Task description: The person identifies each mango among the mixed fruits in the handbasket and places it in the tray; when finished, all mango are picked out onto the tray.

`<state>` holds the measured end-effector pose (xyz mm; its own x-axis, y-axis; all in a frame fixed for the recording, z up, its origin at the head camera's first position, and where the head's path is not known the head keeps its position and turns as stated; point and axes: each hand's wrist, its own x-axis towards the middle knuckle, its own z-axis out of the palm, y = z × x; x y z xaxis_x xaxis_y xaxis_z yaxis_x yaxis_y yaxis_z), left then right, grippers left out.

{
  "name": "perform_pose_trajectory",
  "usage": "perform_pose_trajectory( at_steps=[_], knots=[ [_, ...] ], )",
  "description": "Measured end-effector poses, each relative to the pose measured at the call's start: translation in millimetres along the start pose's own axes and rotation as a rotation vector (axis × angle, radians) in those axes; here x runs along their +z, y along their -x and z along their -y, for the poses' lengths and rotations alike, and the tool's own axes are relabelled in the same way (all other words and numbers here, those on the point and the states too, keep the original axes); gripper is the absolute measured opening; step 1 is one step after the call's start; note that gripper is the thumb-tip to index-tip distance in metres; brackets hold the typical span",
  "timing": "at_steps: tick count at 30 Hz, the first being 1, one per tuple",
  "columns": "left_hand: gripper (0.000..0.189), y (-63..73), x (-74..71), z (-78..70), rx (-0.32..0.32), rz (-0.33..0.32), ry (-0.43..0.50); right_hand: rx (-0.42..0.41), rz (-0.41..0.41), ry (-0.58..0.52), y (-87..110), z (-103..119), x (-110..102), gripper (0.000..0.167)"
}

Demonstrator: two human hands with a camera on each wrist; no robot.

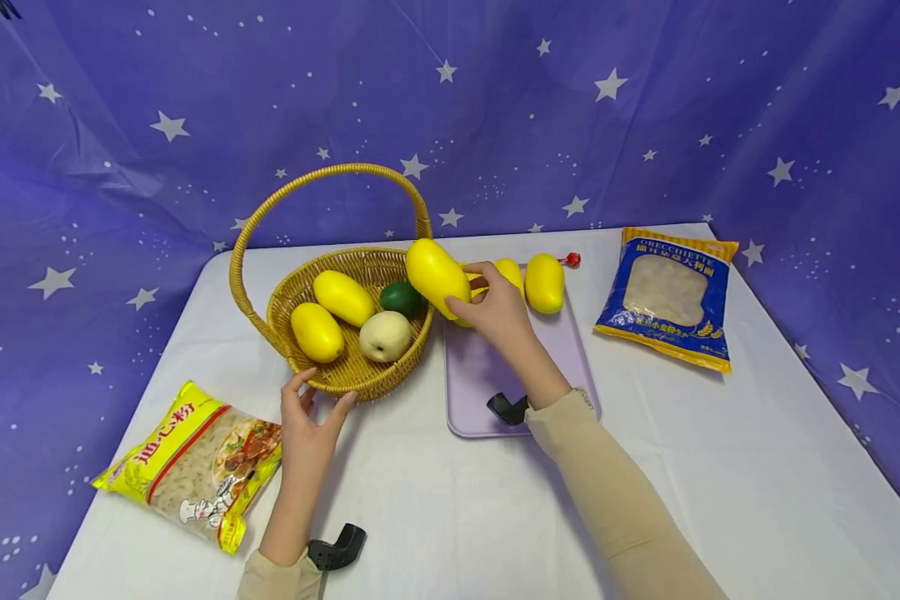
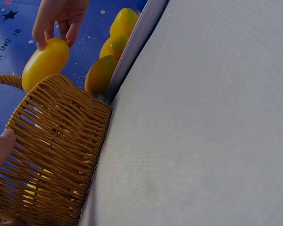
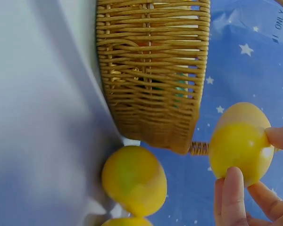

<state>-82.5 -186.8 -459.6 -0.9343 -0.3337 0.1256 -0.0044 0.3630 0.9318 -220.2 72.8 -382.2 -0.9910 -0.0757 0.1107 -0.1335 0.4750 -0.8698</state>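
My right hand (image 1: 501, 312) pinches a yellow mango (image 1: 433, 273) between thumb and fingertips, above the right rim of the wicker basket (image 1: 375, 387). In the right wrist view this mango (image 3: 241, 141) shows beside the basket's upper edge. My left hand (image 1: 311, 433) touches the basket's near side with thumb and fingers spread; its thumb (image 2: 2, 147) lies against the woven wall in the left wrist view. Inside the basket are two mangoes (image 1: 343, 297), a dark green fruit (image 1: 401, 298) and a pale round fruit (image 1: 385, 337). More mangoes (image 1: 544, 284) lie at the back of a lilac tray (image 1: 487, 367).
A yellow food bag (image 1: 195, 467) lies left of my left hand. Farther right, beyond the tray, is a blue pasta bag (image 1: 663, 296). A small red item (image 1: 572, 260) sits behind the tray. The basket's tall handle (image 1: 330, 171) arches over its far side. Behind hangs a starry purple cloth (image 1: 495, 125).
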Motion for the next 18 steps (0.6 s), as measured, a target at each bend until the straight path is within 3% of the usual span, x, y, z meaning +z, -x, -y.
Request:
perform_pose_trajectory(
  at_steps=[5, 7, 11, 14, 18],
  knots=[
    [0.064, -0.1, 0.2, 0.5, 0.007, 0.001, 0.010, 0.027, -0.019, -0.052, 18.4, -14.5, -11.6, 0.055],
    [0.063, 1.8, -0.6, -8.2, -0.003, 0.008, 0.016, 0.045, -0.016, -0.060, 26.6, -20.9, -15.5, 0.054],
    [0.065, 1.3, -0.8, -8.9, -0.013, 0.015, 0.021, 0.086, 0.002, -0.049, 43.7, -34.7, -21.7, 0.055],
    [0.066, -1.2, 0.1, 0.6, -0.009, 0.011, 0.019, 0.121, 0.027, -0.016, 57.3, -43.6, -24.7, 0.054],
    [0.066, -1.5, 0.0, 1.8, -0.012, 0.007, 0.019, 0.155, 0.064, 0.028, 73.4, -52.8, -24.4, 0.053]
  ],
)
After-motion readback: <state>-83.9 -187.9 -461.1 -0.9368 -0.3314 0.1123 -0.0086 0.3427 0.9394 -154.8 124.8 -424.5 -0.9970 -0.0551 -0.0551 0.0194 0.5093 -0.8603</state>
